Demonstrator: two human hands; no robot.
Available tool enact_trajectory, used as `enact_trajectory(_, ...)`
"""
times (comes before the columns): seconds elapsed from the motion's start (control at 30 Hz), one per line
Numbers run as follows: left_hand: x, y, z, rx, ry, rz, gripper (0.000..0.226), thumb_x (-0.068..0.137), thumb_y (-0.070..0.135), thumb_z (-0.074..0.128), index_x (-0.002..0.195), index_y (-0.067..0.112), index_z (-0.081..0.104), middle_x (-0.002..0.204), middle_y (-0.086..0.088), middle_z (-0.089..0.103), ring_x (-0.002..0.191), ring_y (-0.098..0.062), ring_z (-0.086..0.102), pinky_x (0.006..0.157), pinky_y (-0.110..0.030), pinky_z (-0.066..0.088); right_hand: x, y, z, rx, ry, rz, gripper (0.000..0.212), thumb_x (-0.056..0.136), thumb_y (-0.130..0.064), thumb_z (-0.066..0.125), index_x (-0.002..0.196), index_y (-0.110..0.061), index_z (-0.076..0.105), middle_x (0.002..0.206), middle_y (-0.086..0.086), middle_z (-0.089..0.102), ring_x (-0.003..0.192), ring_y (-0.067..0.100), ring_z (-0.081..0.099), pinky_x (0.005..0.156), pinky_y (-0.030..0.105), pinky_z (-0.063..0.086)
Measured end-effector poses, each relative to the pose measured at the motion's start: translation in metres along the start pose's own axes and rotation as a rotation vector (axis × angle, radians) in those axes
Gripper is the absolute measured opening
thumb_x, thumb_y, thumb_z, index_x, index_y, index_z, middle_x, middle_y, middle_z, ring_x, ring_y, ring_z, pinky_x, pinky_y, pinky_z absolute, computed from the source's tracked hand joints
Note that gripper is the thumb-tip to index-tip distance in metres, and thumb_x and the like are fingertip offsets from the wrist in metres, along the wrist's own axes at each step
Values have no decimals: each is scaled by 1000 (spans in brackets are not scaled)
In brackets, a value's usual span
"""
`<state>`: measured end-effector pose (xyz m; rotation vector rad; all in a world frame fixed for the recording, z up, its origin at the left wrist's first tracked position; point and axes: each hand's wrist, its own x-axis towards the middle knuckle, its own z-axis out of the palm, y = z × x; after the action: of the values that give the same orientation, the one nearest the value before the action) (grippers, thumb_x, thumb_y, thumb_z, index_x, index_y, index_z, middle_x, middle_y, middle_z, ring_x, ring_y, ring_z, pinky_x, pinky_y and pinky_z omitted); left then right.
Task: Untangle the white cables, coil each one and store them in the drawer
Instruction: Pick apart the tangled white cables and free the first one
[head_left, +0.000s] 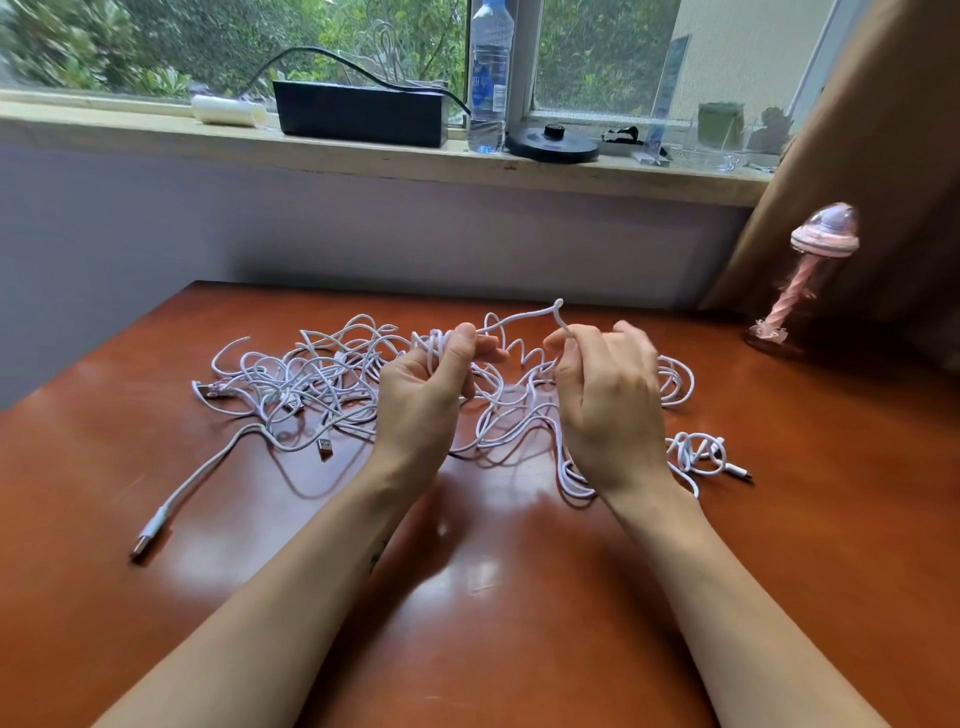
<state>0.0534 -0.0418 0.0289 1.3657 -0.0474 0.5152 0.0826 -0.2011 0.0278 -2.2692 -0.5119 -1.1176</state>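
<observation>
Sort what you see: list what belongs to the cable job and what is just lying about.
Job: tangled white cables, left hand, right hand, both pinching one strand.
Lying about: water bottle, black box, pink ornament. No drawer in view.

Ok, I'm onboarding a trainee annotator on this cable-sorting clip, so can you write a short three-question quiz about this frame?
1. True or false: the left hand and the right hand both pinch a raised strand of the white cables.
2. Where does the water bottle stand? A) on the floor B) on the windowsill C) inside a drawer
3. Fill in: the loose USB plug nearest the camera lies on the ____ side of the tangle.

Key: 1 true; 2 B; 3 left.
</observation>
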Motion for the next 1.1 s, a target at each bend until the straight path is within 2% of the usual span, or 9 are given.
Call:
enact_trajectory(0.13, -2, -1, 1, 81, -66, 86, 35, 103, 25, 57, 76, 19, 79, 77, -14, 73, 65, -23, 47, 60, -21, 43, -4, -4, 1, 265, -63, 77, 28, 109, -18, 38, 121, -10, 62, 93, -5, 64, 79, 11, 57, 74, 21, 39)
enact_trajectory(0.2, -4, -2, 2, 152, -91, 126, 35, 103, 27, 59, 76, 20, 80, 73, -23, 68, 62, -29, 47, 58, -32, 40, -4, -8, 0, 308, -80, 97, 26, 109, -18, 40, 122, -13, 62, 84, -7, 62, 69, 10, 54, 65, 24, 39)
enact_trajectory(0.3, -3, -10, 0, 241, -119, 207, 30, 101, 27, 61, 83, 11, 79, 71, 1, 74, 64, -12, 63, 64, -25, 48, -4, -14, -2, 405, -121, 187, 21, 108, -18, 44, 124, -10, 56, 88, -14, 63, 78, 5, 61, 64, 18, 42)
enact_trajectory(0.37, -1, -18, -2, 398, -135, 332, 40, 99, 38, 62, 77, 7, 75, 72, 2, 73, 69, -14, 68, 69, -32, 53, -4, -14, 0, 447, -150, 218, 15, 107, -14, 47, 119, -8, 53, 87, -18, 62, 78, -8, 61, 64, 8, 39)
enact_trajectory(0.5, 6, -29, -8, 673, -25, 532, 52, 96, 34, 66, 56, 10, 44, 54, 0, 45, 54, -17, 39, 56, -38, 38, -4, -9, 3, 452, -209, 228, 3, 106, -16, 50, 108, -17, 52, 75, -14, 62, 71, 5, 61, 64, 19, 45)
enact_trajectory(0.67, 9, -31, -8, 490, -61, 296, 56, 95, 48, 58, 69, -1, 64, 61, -8, 64, 61, -30, 61, 64, -47, 48, -6, -7, 5, 438, -215, 215, 5, 104, -19, 53, 105, -18, 58, 73, -7, 64, 67, 13, 61, 64, 37, 49)
enact_trajectory(0.77, 4, -24, -4, 385, -167, 203, 62, 91, 48, 57, 65, -8, 50, 59, -21, 52, 56, -31, 47, 60, -47, 44, -6, -6, 4, 431, -178, 202, 6, 104, -19, 55, 104, -17, 61, 70, -6, 64, 65, 13, 61, 62, 32, 48)
enact_trajectory(0.93, -11, -10, 1, 135, -563, -73, 42, 91, 33, 56, 57, 10, 48, 51, 2, 42, 53, -17, 35, 55, -28, 30, -4, 0, 2, 416, -122, 212, 7, 102, -22, 59, 104, -19, 65, 70, -11, 64, 66, 11, 63, 61, 25, 48)
enact_trajectory(1.1, -16, -5, 4, 0, -704, -170, 44, 92, 26, 57, 56, 2, 51, 49, -3, 42, 54, -21, 35, 58, -29, 31, -5, 5, 4, 400, -133, 252, 8, 102, -22, 60, 103, -17, 67, 77, -17, 66, 73, 8, 64, 66, 29, 51)
